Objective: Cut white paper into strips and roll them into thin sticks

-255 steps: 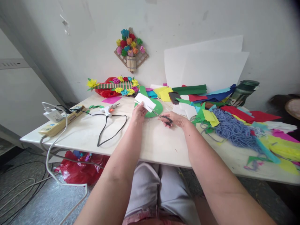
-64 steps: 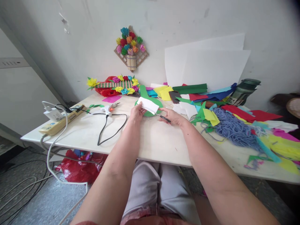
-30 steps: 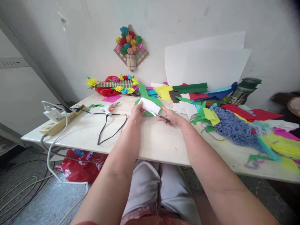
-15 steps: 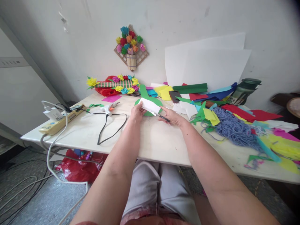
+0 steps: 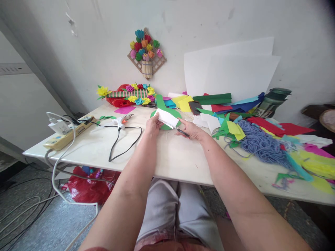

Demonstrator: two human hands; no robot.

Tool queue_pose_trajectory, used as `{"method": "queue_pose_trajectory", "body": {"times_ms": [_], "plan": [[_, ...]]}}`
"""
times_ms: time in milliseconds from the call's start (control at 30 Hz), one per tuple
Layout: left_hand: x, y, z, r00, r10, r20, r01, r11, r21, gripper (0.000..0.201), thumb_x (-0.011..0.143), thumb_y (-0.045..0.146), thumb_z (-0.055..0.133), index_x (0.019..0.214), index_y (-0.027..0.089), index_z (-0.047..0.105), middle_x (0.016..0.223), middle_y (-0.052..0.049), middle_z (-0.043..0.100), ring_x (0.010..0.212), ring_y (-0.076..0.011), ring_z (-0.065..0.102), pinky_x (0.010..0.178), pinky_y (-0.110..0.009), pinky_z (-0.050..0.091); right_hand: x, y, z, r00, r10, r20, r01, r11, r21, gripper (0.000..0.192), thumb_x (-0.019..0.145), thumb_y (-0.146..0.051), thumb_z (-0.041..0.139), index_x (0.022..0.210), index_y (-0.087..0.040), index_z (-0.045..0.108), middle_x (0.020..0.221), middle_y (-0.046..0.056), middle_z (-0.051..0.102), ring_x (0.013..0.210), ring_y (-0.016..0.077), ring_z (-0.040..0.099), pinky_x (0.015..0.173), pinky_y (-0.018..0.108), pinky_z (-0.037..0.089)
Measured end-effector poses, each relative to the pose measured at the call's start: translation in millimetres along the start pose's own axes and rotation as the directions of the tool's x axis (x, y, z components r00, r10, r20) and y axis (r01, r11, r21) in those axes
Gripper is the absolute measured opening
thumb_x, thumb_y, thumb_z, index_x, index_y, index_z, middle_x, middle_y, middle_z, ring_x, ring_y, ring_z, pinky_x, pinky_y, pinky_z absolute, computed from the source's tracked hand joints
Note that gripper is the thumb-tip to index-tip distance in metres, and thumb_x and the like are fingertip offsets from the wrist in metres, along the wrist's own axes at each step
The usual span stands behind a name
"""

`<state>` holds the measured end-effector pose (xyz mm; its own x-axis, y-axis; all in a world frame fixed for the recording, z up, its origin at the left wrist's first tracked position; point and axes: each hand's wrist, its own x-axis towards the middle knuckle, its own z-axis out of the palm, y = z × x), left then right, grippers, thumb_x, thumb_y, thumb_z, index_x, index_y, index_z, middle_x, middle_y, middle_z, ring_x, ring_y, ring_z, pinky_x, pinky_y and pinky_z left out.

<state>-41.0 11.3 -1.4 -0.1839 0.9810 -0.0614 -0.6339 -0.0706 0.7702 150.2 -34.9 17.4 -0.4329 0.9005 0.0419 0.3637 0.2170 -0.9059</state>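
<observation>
White paper [image 5: 167, 118] pinched in left hand [image 5: 153, 126]; right hand [image 5: 193, 131] grips scissors [image 5: 180, 131], blades at the paper's edge, above table [image 5: 172, 157].

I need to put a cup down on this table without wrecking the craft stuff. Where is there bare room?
Bare tabletop lies along the near edge, between the glue gun's black cord and the blue yarn pile, below the left hand and right hand. A smaller patch sits between the power strip and that cord. The right side and back are crowded with paper scraps.
</observation>
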Motion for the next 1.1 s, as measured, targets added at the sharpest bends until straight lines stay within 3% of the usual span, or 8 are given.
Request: {"method": "queue_pose_trajectory", "body": {"times_ms": [167,367,467,533,633,800,967,1100], "plan": [[-0.3,-1.2,1.6,1.0,-0.016,0.002,0.016,1.0,-0.008,0.017,0.081,0.025,0.061,0.09,0.01,0.062,0.066,-0.004,0.065,0.055,-0.0119,0.062,0.064,-0.025,0.053,-3.4,-7.7,2.1,1.0,-0.028,0.014,0.028,0.999,-0.031,0.091,0.066,-0.028,0.075,0.143,-0.012,0.029,0.04,-0.012,0.047,0.033,0.0051,0.036,0.033,0.016,0.03],[3.0,-0.6,0.1,0.999,0.005,-0.038,-0.009,0.995,-0.103,0.021,0.082,0.027,0.06,0.096,0.011,0.061,0.066,-0.004,0.066,0.058,-0.0122,0.063,0.067,-0.024,0.053,-4.0,-5.2,1.6,0.999,0.042,0.017,-0.042,0.999,-0.006,0.088,0.067,-0.025,0.075,0.141,-0.012,0.028,0.043,-0.011,0.052,0.035,0.0063,0.041,0.035,0.016,0.036],[3.5,1.8,-0.9,0.997,0.022,-0.071,-0.033,0.988,-0.15,0.023,0.084,0.03,0.058,0.098,0.012,0.061,0.066,-0.003,0.066,0.059,-0.0122,0.064,0.067,-0.023,0.053,-3.6,-2.1,-1.2,0.996,0.092,0.005,-0.092,0.995,-0.041,0.058,0.065,-0.028,0.077,0.114,-0.009,0.053,0.041,-0.008,0.052,0.034,0.0054,0.041,0.034,0.016,0.035],[3.8,3.2,-1.3,0.995,0.024,-0.098,-0.041,0.983,-0.177,0.023,0.085,0.03,0.057,0.1,0.013,0.06,0.069,-0.004,0.067,0.062,-0.0126,0.065,0.068,-0.024,0.054,-3.4,-0.5,-3.3,0.995,0.103,-0.006,-0.104,0.993,-0.055,0.04,0.061,-0.032,0.079,0.091,-0.011,0.061,0.04,-0.006,0.051,0.033,0.0048,0.041,0.034,0.016,0.034],[5.8,4.1,-2.3,0.989,0.026,-0.147,-0.052,0.982,-0.18,0.022,0.086,0.029,0.055,0.102,0.014,0.059,0.075,-0.005,0.068,0.066,-0.0128,0.066,0.07,-0.024,0.054,-2.0,3.6,-6.7,0.993,0.096,-0.072,-0.101,0.992,-0.07,0.037,0.055,-0.037,0.082,0.075,-0.013,0.062,0.042,-0.005,0.052,0.034,0.0054,0.043,0.034,0.017,0.035],[10.0,3.4,-5.4,0.978,0.064,-0.2,-0.086,0.99,-0.107,0.025,0.084,0.031,0.058,0.101,0.012,0.059,0.075,-0.005,0.067,0.063,-0.0118,0.065,0.067,-0.024,0.054,2.9,16.6,-13.9,0.976,0.038,-0.216,-0.078,0.981,-0.178,0.036,0.056,-0.044,0.079,0.074,-0.014,0.068,0.051,-0.001,0.056,0.041,0.0078,0.048,0.037,0.019,0.04],[4.8,-0.6,-0.4,0.992,0.077,-0.102,-0.076,0.997,0.012,0.016,0.083,0.026,0.058,0.089,0.011,0.06,0.066,-0.002,0.064,0.061,-0.0125,0.064,0.071,-0.029,0.054,3.9,18.4,-17.9,0.928,0.052,-0.368,-0.235,0.85,-0.472,0.034,0.065,-0.046,0.069,0.084,-0.018,0.074,0.06,0.002,0.065,0.049,0.0125,0.056,0.048,0.023,0.041],[0.3,-10.1,7.2,0.999,0.015,0.04,-0.019,0.994,0.109,0.013,0.085,0.022,0.055,0.081,0.01,0.06,0.062,-0.003,0.063,0.068,-0.0144,0.066,0.078,-0.032,0.053,1.8,13.0,-17.5,0.919,-0.024,-0.393,-0.261,0.709,-0.655,0.031,0.07,-0.042,0.064,0.088,-0.02,0.075,0.078,0.007,0.071,0.069,0.0179,0.063,0.058,0.024,0.04]]}}
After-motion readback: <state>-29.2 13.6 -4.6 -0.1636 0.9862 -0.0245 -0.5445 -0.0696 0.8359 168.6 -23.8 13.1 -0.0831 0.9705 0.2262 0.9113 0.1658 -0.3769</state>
